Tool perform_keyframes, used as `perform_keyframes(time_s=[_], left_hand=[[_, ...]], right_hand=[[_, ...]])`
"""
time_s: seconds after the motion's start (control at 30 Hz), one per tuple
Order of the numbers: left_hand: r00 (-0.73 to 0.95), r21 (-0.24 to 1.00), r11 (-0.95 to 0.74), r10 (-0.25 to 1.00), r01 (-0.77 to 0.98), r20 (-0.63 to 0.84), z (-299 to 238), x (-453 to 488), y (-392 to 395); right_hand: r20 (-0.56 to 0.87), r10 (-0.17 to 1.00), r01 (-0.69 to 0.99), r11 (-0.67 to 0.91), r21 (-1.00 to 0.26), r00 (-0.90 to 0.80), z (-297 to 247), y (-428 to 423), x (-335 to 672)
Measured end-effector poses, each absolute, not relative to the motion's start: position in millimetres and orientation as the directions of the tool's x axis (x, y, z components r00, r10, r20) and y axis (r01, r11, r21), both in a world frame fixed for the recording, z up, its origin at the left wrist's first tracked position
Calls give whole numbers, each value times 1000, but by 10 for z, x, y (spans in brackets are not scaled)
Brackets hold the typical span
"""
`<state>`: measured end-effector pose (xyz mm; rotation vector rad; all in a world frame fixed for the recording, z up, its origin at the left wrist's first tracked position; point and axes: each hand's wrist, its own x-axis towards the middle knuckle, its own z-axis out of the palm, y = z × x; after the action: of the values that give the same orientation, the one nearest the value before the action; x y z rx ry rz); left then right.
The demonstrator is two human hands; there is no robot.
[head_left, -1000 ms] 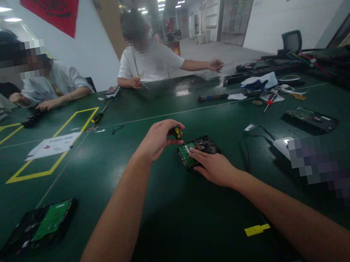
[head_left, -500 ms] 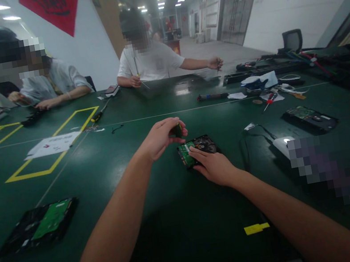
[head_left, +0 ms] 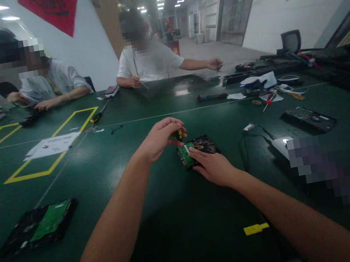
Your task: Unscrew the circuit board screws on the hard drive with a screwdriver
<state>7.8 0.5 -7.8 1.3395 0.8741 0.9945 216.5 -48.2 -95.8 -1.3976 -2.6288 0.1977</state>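
A hard drive [head_left: 209, 142] lies on the green table in front of me, with its green circuit board facing up. My right hand [head_left: 214, 165] holds it, with extended fingers on the board and the thumb at the near edge. Over the drive's left far corner, my left hand [head_left: 165, 137] is closed around a screwdriver [head_left: 179, 134] with a black and yellow handle. The fingers cover part of that handle, and I cannot make out where the tip meets the drive.
Other hard drives lie at the left [head_left: 50, 220] and the right [head_left: 310, 119]. A power strip [head_left: 281, 146] with a cable is beside my right forearm. Farther back are a red-handled screwdriver [head_left: 269, 100], a paper sheet [head_left: 52, 145] and people seated across the table.
The screwdriver handle has turned in my left fingers, showing more yellow now. My right hand stays on the hard drive, and the drive has hardly moved.
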Motion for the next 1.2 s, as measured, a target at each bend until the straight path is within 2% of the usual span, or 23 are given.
perform_keyframes(time_s=[0.13,0.23,0.53,0.87,1.2], left_hand=[[297,991,-15,953,-129,54,-115,98,28],[315,989,-15,947,-145,61,-118,118,23],[339,994,-77,936,-82,101,-119,97,35],[341,990,18,940,-140,31,-129,121,27],[319,995,-76,943,-64,93,-95,72,32]], right_hand=[[84,828,805,558,-199,-554,-979,-478,2169],[80,830,806,556,-204,-553,-975,-479,2167],[84,826,807,563,-177,-557,-954,-487,2168],[84,825,809,565,-164,-559,-950,-490,2158],[88,821,807,570,-153,-564,-948,-495,2168]])
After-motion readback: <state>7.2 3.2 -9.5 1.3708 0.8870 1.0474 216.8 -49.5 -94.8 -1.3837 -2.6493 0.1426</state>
